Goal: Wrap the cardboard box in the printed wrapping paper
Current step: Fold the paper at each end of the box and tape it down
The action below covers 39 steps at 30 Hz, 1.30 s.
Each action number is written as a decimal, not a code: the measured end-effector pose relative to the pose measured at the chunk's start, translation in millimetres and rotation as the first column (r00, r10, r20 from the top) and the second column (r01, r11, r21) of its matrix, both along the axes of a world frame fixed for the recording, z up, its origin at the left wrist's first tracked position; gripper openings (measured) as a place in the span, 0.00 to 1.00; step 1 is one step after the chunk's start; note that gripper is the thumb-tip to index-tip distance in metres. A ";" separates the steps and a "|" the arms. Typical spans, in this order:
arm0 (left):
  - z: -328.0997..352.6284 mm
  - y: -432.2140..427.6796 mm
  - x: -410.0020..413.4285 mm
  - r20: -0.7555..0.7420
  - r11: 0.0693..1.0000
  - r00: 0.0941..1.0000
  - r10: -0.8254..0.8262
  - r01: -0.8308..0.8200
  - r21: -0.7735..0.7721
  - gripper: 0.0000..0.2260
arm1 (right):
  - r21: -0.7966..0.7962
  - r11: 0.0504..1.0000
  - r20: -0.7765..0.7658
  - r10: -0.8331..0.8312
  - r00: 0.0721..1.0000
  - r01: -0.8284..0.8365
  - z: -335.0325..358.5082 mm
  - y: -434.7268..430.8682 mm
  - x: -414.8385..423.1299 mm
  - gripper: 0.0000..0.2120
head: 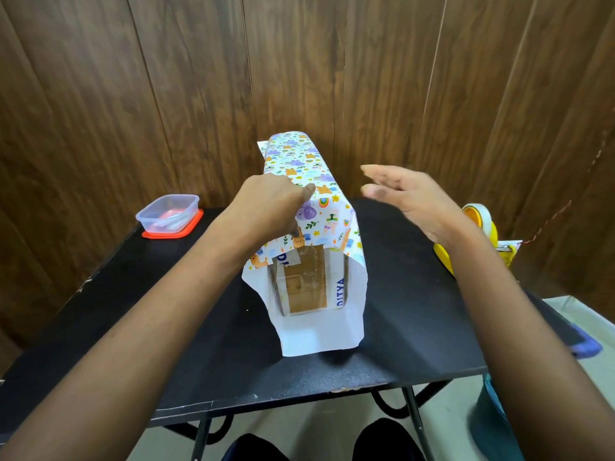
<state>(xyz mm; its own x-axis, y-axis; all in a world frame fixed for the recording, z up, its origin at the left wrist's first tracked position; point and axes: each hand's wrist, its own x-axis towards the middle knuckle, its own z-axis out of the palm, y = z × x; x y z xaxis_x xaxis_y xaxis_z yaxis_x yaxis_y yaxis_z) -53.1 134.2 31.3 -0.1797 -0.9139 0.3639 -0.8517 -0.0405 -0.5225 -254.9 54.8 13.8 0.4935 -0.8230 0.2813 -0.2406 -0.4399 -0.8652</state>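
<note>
The cardboard box (307, 282) stands on the black table (416, 311), its near end still bare and showing blue letters. Printed wrapping paper (311, 164) with cartoon animals covers its top and sides, and the white underside of the paper sticks out past the near end. My left hand (271, 202) presses on the paper along the top left edge of the box, fingers curled down onto it. In the air to the right of the box my right hand (409, 197) hovers with straight fingers, holding nothing and a little blurred.
A clear plastic container (168, 212) on an orange lid sits at the table's far left. A yellow tape dispenser (482, 234) with a roll of tape stands at the right edge. A wooden wall rises right behind the table. My knees show below the near edge.
</note>
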 end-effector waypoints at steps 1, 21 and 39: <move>-0.4 -0.2 1.9 -0.005 1.000 1.000 0.004 -0.004 0.006 0.33 | 0.002 0.994 0.111 -0.108 0.988 0.108 -7.2 -6.4 -11.4 0.20; -1.3 -2.6 -3.4 0.012 0.993 0.994 0.107 -0.107 0.055 0.34 | 0.459 0.590 -0.077 -0.718 0.691 0.664 -63.3 -71.2 -142.1 0.13; -6.3 -3.9 -2.6 0.027 0.985 0.990 0.135 -0.137 0.106 0.35 | 0.610 0.543 0.145 -0.792 0.592 0.577 -113.2 -54.9 -147.7 0.17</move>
